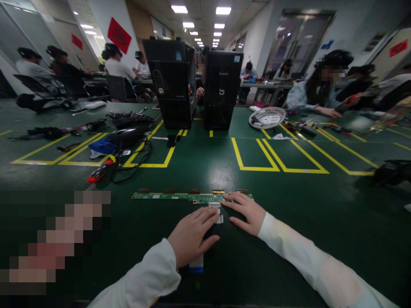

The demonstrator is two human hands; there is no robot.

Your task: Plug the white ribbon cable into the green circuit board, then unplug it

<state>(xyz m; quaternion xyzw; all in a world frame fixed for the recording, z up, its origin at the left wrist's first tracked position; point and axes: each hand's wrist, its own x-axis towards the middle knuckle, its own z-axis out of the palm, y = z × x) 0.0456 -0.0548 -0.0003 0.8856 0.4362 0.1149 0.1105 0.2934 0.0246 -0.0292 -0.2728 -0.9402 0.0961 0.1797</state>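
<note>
A long, narrow green circuit board lies across the dark green table in front of me. Copper-coloured tabs run along its far edge. My right hand rests over the board's right part, fingers stretched out and thumb apart. At the middle of the near edge sits a white connector. Just below it my left hand touches a white flat ribbon cable with extended fingertips, its thumb held away. The cable passes beneath this hand, and its blue-tipped end shows near the wrist.
Left of the board lies a red-and-black screwdriver near a tangle of black cables. Two black computer towers stand at the back. A white round basket sits at right. Yellow tape marks the table. Other people work beyond.
</note>
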